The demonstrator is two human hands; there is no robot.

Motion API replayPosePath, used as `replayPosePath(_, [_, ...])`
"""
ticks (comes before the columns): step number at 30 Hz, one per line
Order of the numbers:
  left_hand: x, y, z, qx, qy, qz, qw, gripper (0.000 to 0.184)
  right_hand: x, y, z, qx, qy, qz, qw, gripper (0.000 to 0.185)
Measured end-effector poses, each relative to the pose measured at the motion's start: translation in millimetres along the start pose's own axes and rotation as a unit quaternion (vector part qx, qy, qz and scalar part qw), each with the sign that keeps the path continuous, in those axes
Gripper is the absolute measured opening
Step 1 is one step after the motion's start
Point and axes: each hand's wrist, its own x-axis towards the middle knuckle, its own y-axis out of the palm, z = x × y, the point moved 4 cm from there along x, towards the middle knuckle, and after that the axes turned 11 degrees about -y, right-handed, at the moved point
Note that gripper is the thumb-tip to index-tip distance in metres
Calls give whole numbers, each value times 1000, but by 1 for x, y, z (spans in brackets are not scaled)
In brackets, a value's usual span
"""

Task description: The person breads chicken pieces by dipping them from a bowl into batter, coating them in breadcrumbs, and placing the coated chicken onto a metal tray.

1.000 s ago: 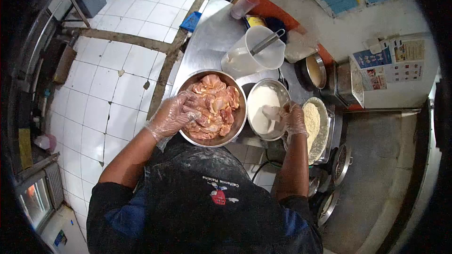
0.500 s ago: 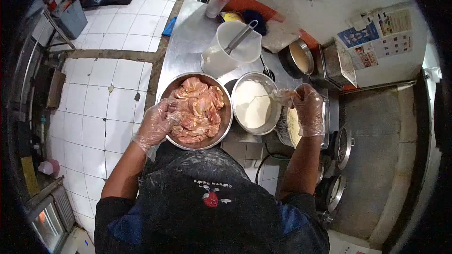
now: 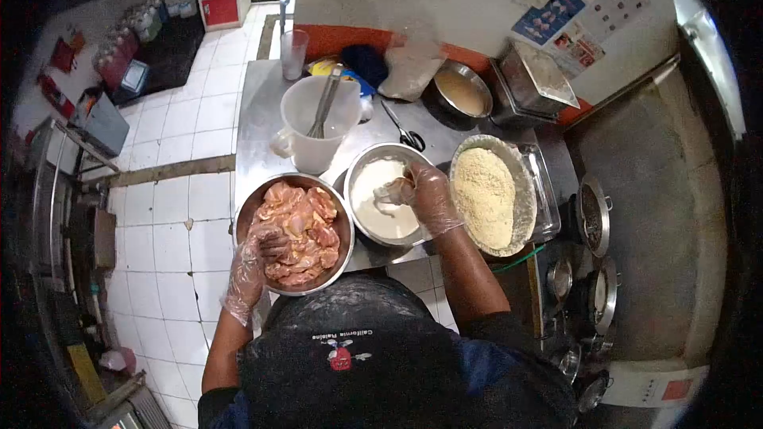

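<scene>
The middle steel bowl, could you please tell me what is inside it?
Inside the middle steel bowl is white liquid; the gloved right hand holds a coated piece in or just above it. Anything beneath the opaque surface is hidden.

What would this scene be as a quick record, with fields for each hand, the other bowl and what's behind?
Left hand: clear glove, on the raw meat in the left metal bowl
Right hand: clear glove, holding a white-coated piece at the middle bowl of white liquid
Other bowl: at the right, holding pale yellow powder
Behind: translucent pitcher with a whisk leaning in it; pan of pale liquid
</scene>
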Motion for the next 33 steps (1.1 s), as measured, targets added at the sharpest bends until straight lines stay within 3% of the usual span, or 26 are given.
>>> replayPosePath(3, [4,8,8,57,-7,-29,998,56,4,-45,-18,145,103,-29,984,9])
replayPosePath(4, [5,14,6,9,-54,-51,997,51,4,-60,-34,219,147,-39,964,6])
replayPosePath(5, [5,19,8,-39,-101,-75,991,46,1,-71,-63,181,79,-68,978,6])
replayPosePath(7, [13,33,12,-34,-73,-84,993,41,-2,-114,-86,284,124,-63,949,8])
replayPosePath(9, [19,67,3,-55,-137,-85,985,46,-5,-151,-100,236,134,-68,960,10])
replayPosePath(11, [28,112,-3,0,-93,-103,990,50,-12,-153,-133,195,140,-82,967,8])
replayPosePath(13, [49,163,-12,72,24,20,997,50,-17,-141,-158,64,111,-68,989,6])
replayPosePath(14, [57,193,-17,74,30,53,995,47,-17,-135,-162,-66,29,-26,997,10])
replayPosePath(16, [75,250,-25,199,13,96,975,45,-31,-118,-181,12,25,-9,1000,18])
replayPosePath(19, [101,343,-33,444,68,185,874,61,-59,-126,-217,27,44,-11,999,18])
replayPosePath(20, [109,366,-25,515,61,203,830,72,-71,-129,-231,-17,140,166,976,54])
replayPosePath(21, [116,385,-6,517,54,201,830,72,-80,-137,-235,-10,139,170,976,54])
replayPosePath(23, [127,419,33,666,153,157,713,94,-120,-135,-242,-88,197,357,909,112])
replayPosePath(24, [129,438,40,668,146,158,712,94,-134,-128,-245,-82,196,361,908,112])
replayPosePath(26, [141,457,61,815,-33,121,566,114,-156,-110,-255,-88,184,420,884,138])
replayPosePath(29, [154,472,64,815,-122,151,547,114,-159,-96,-248,-79,208,452,864,146])
replayPosePath(30, [154,473,66,842,-73,106,524,119,-157,-95,-249,-58,196,451,869,145])
replayPosePath(33, [159,474,74,823,-122,136,537,117,-159,-84,-256,-34,235,412,880,144])
